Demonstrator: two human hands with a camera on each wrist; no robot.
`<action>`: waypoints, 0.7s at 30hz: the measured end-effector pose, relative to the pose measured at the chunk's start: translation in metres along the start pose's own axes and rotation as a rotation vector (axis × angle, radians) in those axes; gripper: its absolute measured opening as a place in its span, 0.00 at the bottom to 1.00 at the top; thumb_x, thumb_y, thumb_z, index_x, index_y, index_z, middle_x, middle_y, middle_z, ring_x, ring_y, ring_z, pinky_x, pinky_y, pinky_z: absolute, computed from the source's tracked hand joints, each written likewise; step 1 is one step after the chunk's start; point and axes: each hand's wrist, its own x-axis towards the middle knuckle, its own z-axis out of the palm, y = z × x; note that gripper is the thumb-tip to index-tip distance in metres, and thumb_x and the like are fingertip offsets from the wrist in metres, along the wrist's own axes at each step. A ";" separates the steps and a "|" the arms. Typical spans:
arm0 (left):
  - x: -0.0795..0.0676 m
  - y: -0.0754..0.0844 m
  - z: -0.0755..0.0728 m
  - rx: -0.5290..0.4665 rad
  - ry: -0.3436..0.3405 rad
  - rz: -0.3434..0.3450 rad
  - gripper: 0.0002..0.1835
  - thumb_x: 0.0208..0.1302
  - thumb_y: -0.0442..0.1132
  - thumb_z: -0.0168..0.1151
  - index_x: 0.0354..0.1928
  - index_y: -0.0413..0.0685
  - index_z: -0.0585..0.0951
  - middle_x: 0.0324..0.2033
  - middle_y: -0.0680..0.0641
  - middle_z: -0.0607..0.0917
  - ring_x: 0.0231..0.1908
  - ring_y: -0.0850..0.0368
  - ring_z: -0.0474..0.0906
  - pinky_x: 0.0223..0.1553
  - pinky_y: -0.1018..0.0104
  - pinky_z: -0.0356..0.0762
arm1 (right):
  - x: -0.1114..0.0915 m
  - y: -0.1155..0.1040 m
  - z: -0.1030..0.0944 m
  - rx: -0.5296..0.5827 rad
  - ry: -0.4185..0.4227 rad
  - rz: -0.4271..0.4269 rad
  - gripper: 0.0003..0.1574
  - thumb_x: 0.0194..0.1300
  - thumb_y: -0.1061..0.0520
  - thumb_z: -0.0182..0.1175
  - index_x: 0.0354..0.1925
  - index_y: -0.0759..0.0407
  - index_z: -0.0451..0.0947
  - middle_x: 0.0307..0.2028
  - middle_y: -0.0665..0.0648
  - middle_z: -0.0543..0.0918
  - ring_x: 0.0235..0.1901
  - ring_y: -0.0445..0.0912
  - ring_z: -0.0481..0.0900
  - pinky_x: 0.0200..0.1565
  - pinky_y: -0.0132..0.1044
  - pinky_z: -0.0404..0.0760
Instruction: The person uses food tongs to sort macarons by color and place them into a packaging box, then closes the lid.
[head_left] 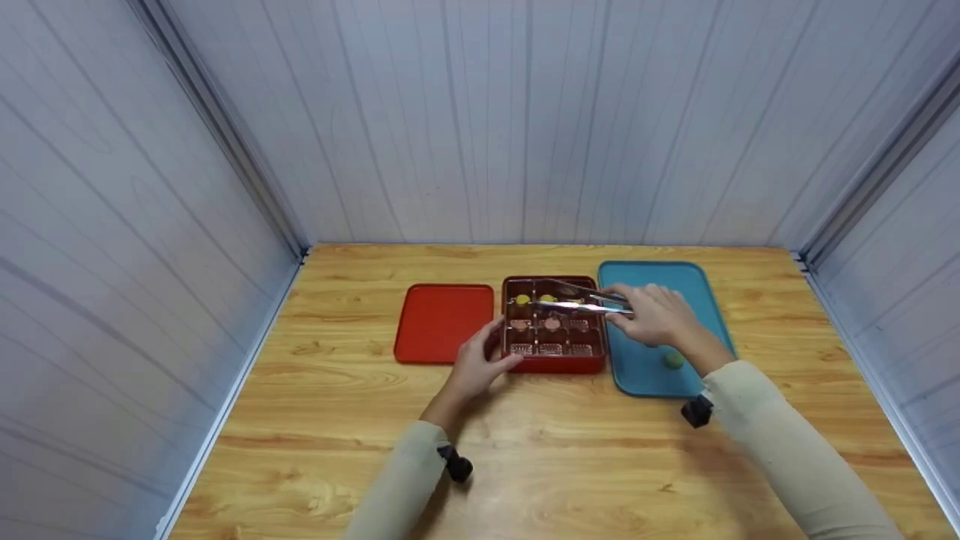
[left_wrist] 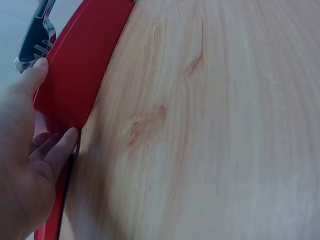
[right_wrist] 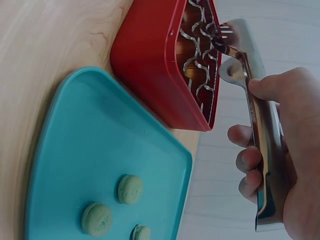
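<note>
A red box [head_left: 555, 364] with a clear divided insert stands in the middle of the table. Yellow macarons [head_left: 523, 300] sit in its back row, pink macarons [head_left: 553, 323] in its middle row. My left hand [head_left: 474, 365] holds the box's front left corner, thumb on the front and fingers at the side. In my right hand [head_left: 655, 315] I grip metal tongs [right_wrist: 267, 130], whose parted tips reach over the box. Whether anything is between the tips I cannot tell. Green macarons [right_wrist: 130, 189] lie on the blue tray [right_wrist: 110, 140], partly hidden by my right arm in the head view.
A flat red tray [head_left: 442, 324] lies left of the box. The blue tray sits close along the box's right side. Pale panel walls [head_left: 487, 127] enclose the wooden table [head_left: 337, 390] at the back and both sides.
</note>
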 end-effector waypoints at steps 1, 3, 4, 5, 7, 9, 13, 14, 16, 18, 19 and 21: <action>0.000 0.000 0.000 -0.002 0.000 -0.004 0.46 0.71 0.44 0.81 0.85 0.44 0.70 0.80 0.34 0.78 0.80 0.36 0.76 0.84 0.44 0.74 | -0.001 0.001 0.000 -0.002 0.008 0.003 0.32 0.83 0.43 0.65 0.77 0.51 0.80 0.15 0.49 0.64 0.16 0.43 0.55 0.22 0.36 0.52; 0.000 0.000 0.000 -0.006 0.000 -0.007 0.46 0.71 0.44 0.81 0.85 0.44 0.70 0.80 0.34 0.78 0.80 0.37 0.77 0.84 0.44 0.74 | -0.004 0.003 0.000 -0.007 0.025 0.009 0.32 0.83 0.43 0.64 0.77 0.52 0.79 0.16 0.50 0.67 0.17 0.43 0.57 0.22 0.36 0.53; 0.000 0.000 0.000 -0.006 -0.002 -0.004 0.46 0.71 0.43 0.81 0.85 0.44 0.70 0.80 0.34 0.78 0.80 0.37 0.77 0.84 0.44 0.74 | -0.005 0.004 0.000 -0.009 0.033 0.015 0.32 0.83 0.43 0.64 0.77 0.52 0.79 0.17 0.50 0.68 0.17 0.43 0.58 0.22 0.36 0.54; 0.000 0.000 -0.001 -0.006 -0.003 0.003 0.46 0.71 0.43 0.81 0.85 0.43 0.70 0.80 0.34 0.78 0.79 0.37 0.77 0.84 0.44 0.74 | -0.007 0.004 0.000 -0.009 0.043 0.022 0.32 0.83 0.43 0.64 0.77 0.52 0.79 0.17 0.51 0.69 0.17 0.43 0.59 0.22 0.36 0.54; 0.000 0.000 -0.001 0.001 -0.001 0.010 0.45 0.71 0.43 0.81 0.85 0.43 0.70 0.80 0.33 0.78 0.79 0.36 0.77 0.84 0.43 0.74 | -0.010 0.007 0.001 -0.005 0.063 0.032 0.32 0.83 0.44 0.64 0.77 0.53 0.79 0.18 0.52 0.69 0.17 0.44 0.59 0.22 0.37 0.54; -0.001 0.000 -0.002 0.002 0.000 0.017 0.46 0.71 0.43 0.81 0.85 0.43 0.70 0.80 0.32 0.78 0.79 0.35 0.77 0.84 0.42 0.73 | -0.014 0.008 0.002 -0.003 0.089 0.035 0.32 0.83 0.44 0.64 0.77 0.53 0.79 0.20 0.53 0.74 0.18 0.45 0.61 0.22 0.37 0.55; -0.001 0.001 -0.002 -0.005 -0.001 0.012 0.46 0.71 0.44 0.81 0.85 0.44 0.70 0.80 0.33 0.78 0.79 0.35 0.76 0.84 0.42 0.73 | -0.023 0.011 0.003 -0.003 0.146 0.040 0.31 0.82 0.44 0.65 0.76 0.53 0.80 0.30 0.60 0.88 0.18 0.46 0.69 0.21 0.37 0.59; -0.001 0.000 -0.002 -0.014 -0.003 0.017 0.46 0.71 0.43 0.81 0.85 0.43 0.70 0.80 0.33 0.78 0.79 0.35 0.77 0.84 0.42 0.73 | -0.025 0.012 0.003 -0.004 0.165 0.041 0.31 0.82 0.45 0.65 0.75 0.53 0.80 0.34 0.62 0.92 0.19 0.46 0.72 0.20 0.38 0.60; 0.000 -0.001 -0.001 -0.015 -0.008 0.023 0.45 0.72 0.43 0.80 0.85 0.43 0.70 0.79 0.33 0.78 0.79 0.35 0.77 0.84 0.42 0.74 | -0.030 0.014 0.005 -0.006 0.201 0.046 0.31 0.81 0.45 0.66 0.75 0.53 0.81 0.40 0.64 0.95 0.20 0.47 0.76 0.20 0.37 0.63; 0.000 -0.002 -0.001 -0.010 -0.013 0.029 0.45 0.72 0.43 0.80 0.85 0.42 0.70 0.79 0.34 0.79 0.79 0.36 0.77 0.83 0.42 0.75 | -0.036 0.016 0.005 -0.012 0.225 0.052 0.31 0.81 0.46 0.66 0.75 0.53 0.80 0.43 0.65 0.95 0.21 0.48 0.77 0.20 0.37 0.64; 0.000 -0.002 -0.001 -0.006 -0.013 0.035 0.45 0.73 0.43 0.80 0.85 0.42 0.70 0.79 0.34 0.79 0.79 0.36 0.77 0.83 0.42 0.75 | -0.038 0.017 0.006 -0.010 0.234 0.048 0.30 0.81 0.46 0.66 0.75 0.53 0.81 0.45 0.66 0.95 0.22 0.49 0.79 0.20 0.37 0.65; 0.000 -0.002 -0.002 0.004 -0.011 0.041 0.44 0.73 0.43 0.80 0.85 0.42 0.70 0.78 0.33 0.80 0.78 0.36 0.78 0.82 0.41 0.76 | -0.045 0.020 0.007 -0.010 0.242 0.039 0.30 0.81 0.47 0.67 0.75 0.54 0.81 0.48 0.67 0.95 0.25 0.50 0.82 0.20 0.38 0.68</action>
